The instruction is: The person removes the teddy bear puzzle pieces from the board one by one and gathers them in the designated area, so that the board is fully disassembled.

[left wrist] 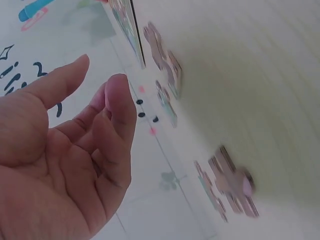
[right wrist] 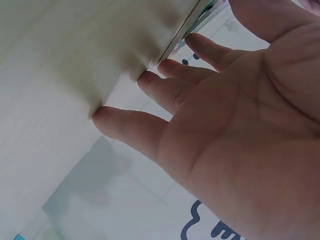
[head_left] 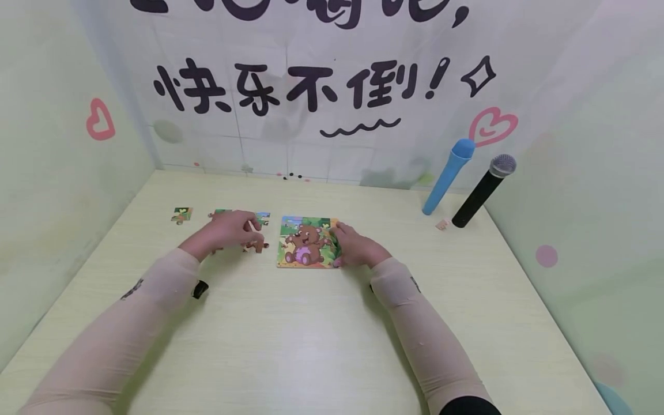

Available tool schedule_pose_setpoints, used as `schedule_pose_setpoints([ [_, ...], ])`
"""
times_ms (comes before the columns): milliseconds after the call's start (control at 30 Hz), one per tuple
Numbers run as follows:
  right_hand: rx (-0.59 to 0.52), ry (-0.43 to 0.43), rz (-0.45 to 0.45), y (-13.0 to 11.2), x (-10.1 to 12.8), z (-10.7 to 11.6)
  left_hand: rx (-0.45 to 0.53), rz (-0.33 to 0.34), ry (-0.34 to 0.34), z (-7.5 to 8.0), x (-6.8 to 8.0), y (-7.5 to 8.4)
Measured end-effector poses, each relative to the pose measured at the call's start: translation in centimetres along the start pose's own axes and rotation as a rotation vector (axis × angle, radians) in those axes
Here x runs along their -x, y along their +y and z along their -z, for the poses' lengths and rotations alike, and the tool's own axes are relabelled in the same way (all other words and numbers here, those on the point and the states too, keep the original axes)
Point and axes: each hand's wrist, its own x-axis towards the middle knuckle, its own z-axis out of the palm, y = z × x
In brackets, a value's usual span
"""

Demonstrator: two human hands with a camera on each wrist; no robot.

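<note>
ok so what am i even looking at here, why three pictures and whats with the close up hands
It is one moment seen by three cameras on a person. The wide picture comes from a camera on the head, looking down at a pale table. The other two come from cameras strapped to each wrist, so each shows its own palm up close.

On the table lies a bear puzzle board. The right hand rests at its right edge with fingers fairly straight. The left hand hangs over loose puzzle pieces and, by its wrist view, holds nothing. One more piece lies further left. A blue microphone and a black microphone lean against the wall.
</note>
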Motion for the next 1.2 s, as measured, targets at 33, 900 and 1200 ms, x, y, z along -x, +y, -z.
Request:
schedule_pose_setpoints([
  [33,0.004,0.0,0.003,0.0,0.0,0.0,-0.004,-0.015,-0.009,-0.2,-0.2,0.2],
  [900,-0.02,-0.001,-0.007,-0.3,0.3,0.1,-0.049,-0.103,-0.146,-3.6,-2.5,3.1],
  [1200,-0.01,0.005,-0.011,-0.4,0.4,0.2,-0.141,-0.085,-0.113,-4.7,-3.2,3.6],
])
